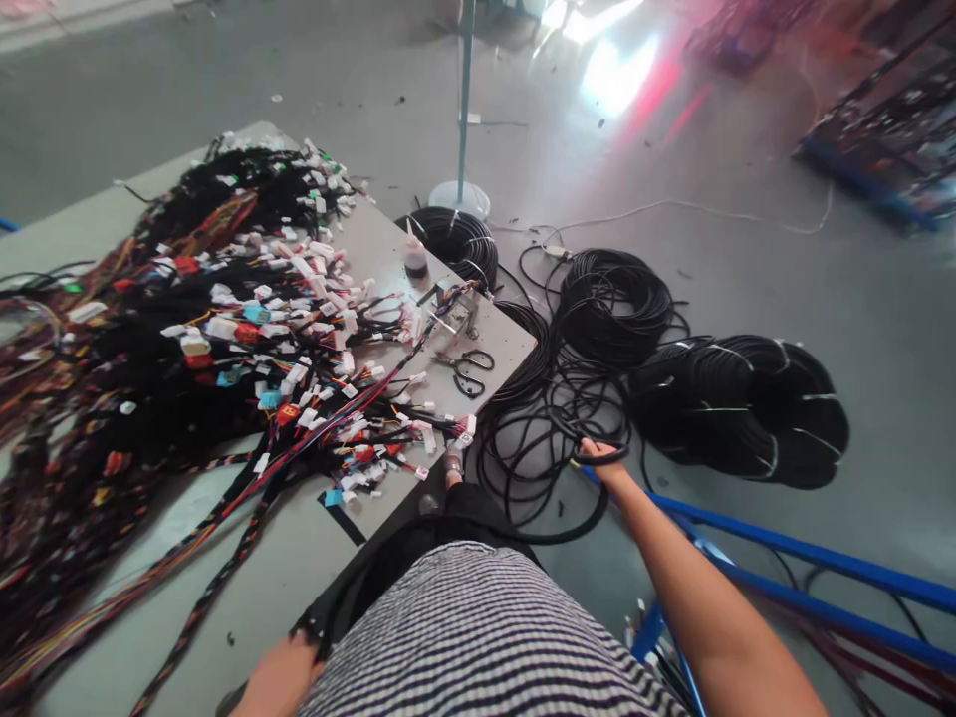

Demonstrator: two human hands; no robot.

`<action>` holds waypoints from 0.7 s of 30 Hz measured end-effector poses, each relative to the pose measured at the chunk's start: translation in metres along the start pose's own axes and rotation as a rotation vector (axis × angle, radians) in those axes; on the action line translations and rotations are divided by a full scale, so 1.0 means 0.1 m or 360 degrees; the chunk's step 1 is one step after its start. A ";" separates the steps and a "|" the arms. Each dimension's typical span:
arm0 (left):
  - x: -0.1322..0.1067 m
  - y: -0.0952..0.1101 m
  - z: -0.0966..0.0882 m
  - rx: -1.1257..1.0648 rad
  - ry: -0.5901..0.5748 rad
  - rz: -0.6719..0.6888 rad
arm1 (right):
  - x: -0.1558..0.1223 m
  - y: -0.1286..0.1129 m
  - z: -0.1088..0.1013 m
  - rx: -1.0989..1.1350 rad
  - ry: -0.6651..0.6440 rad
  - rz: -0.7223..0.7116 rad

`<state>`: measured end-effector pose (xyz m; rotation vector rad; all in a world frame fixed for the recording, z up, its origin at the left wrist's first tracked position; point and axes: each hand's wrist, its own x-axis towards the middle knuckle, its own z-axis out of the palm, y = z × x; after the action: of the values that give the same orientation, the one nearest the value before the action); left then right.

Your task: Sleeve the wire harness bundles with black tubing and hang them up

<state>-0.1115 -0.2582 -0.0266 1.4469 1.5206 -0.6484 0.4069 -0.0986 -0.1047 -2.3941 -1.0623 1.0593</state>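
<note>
My right hand (601,460) reaches down to the floor and is closed round a loop of black cable (597,456) pulled from the loose tangle of black cable (553,418) beside the table. My left hand (280,677) rests low at the table's near edge, by my striped top; its fingers are hidden. A big heap of wire harnesses (224,339) with white and coloured connectors covers the grey table (299,558).
Scissors (467,366) and a small bottle (414,257) lie near the table's right corner. Black cable coils (739,408) sit on the floor, another coil (455,239) lies by a stand's pole (464,100). Blue metal bars (822,558) run at lower right.
</note>
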 end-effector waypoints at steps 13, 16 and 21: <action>1.18 2.54 -1.03 -0.1751 0.0141 0.0499 | -1.48 -0.74 0.73 0.0354 -0.0015 -0.0848; 1.29 2.75 -0.92 -0.2201 -0.0002 0.0428 | -1.74 -0.65 0.87 0.0355 -0.0092 -0.0956; 1.35 2.73 -0.90 -0.2435 0.0257 0.0598 | -1.67 -0.11 0.63 0.0395 -0.0589 -0.0589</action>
<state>0.1421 -0.0678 -0.0465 0.4908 1.2097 0.7917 0.2795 -0.2157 -0.0577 -1.7595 -1.3374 1.4247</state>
